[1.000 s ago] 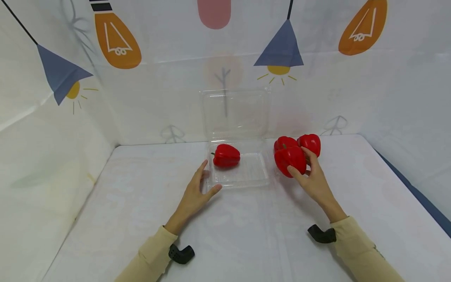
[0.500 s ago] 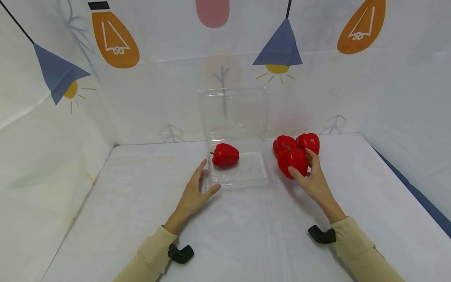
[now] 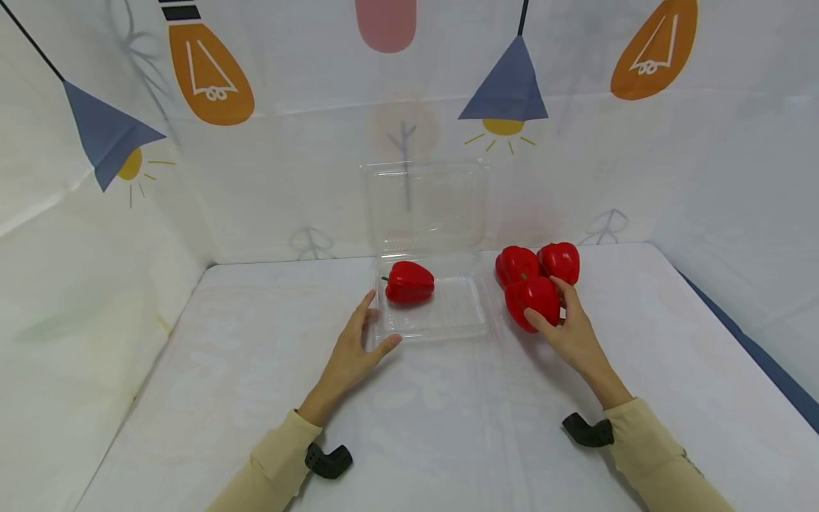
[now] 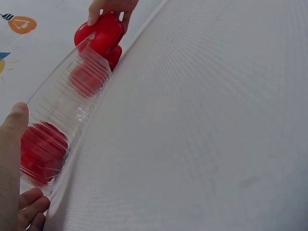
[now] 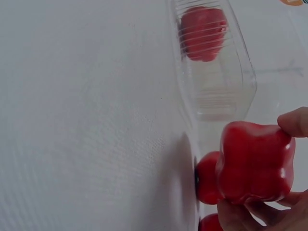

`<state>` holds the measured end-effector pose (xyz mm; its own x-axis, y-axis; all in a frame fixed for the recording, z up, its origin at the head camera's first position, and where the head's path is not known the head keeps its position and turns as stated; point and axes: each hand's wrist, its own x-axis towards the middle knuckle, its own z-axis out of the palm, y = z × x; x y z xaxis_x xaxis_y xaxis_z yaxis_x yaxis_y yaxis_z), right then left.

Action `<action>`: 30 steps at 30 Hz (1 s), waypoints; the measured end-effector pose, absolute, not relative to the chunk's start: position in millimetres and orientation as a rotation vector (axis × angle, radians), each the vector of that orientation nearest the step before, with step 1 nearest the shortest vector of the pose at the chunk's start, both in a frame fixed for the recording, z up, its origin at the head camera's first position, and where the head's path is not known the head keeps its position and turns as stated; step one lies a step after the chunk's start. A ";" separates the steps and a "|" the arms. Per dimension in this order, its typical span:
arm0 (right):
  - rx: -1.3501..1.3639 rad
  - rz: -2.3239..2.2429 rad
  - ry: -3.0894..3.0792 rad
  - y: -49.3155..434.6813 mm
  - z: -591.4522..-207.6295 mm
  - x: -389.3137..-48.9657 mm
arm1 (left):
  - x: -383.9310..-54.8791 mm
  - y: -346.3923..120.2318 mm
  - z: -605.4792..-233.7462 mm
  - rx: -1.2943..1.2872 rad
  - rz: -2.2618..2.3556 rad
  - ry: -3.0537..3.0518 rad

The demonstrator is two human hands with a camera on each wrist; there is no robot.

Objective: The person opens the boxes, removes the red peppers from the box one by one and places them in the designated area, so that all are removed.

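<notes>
My right hand (image 3: 572, 331) grips a red bell pepper (image 3: 532, 302) between thumb and fingers, raised off the table in the right wrist view. Right behind it sit two more red peppers, one at the left (image 3: 515, 264) and one at the right (image 3: 560, 261). A clear plastic clamshell box (image 3: 457, 333) stands in the middle with its lid (image 3: 425, 203) up against the back wall. On the left side of the box lies another red bell pepper (image 3: 409, 283), its green stem pointing left. My left hand (image 3: 352, 352) rests at the box's left front corner, thumb and fingers spread.
White cloth covers the table (image 3: 288, 306). A white curtain wall (image 3: 294, 171) printed with lamps and bulbs rises right behind the box. Black wrist-camera mounts (image 3: 328, 461) stick out from both sleeves.
The gripped pepper has tipped and come slightly down and toward me, showing more of the two peppers behind it. My left hand and the box have stayed put.
</notes>
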<state>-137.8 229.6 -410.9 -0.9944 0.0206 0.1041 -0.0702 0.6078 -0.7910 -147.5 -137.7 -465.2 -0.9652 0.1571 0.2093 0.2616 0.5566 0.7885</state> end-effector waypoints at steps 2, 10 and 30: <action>0.027 1.354 -2.733 230.1 -411.3 -137.8 | -147.6 -137.6 -465.6 -0.359 -1.384 -2.672; -0.027 1.361 -2.780 231.8 -410.8 -137.1 | -147.2 -137.8 -465.5 -0.342 -1.392 -2.686; -0.048 1.377 -2.805 234.8 -417.1 -141.0 | -146.6 -137.4 -463.3 -0.355 -1.379 -2.673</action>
<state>-141.0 234.8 -417.1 -0.9994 0.0348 0.0010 0.0205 0.6115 -0.7910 -146.6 -137.4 -463.3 -0.9662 0.1547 0.2060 0.2576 0.5594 0.7878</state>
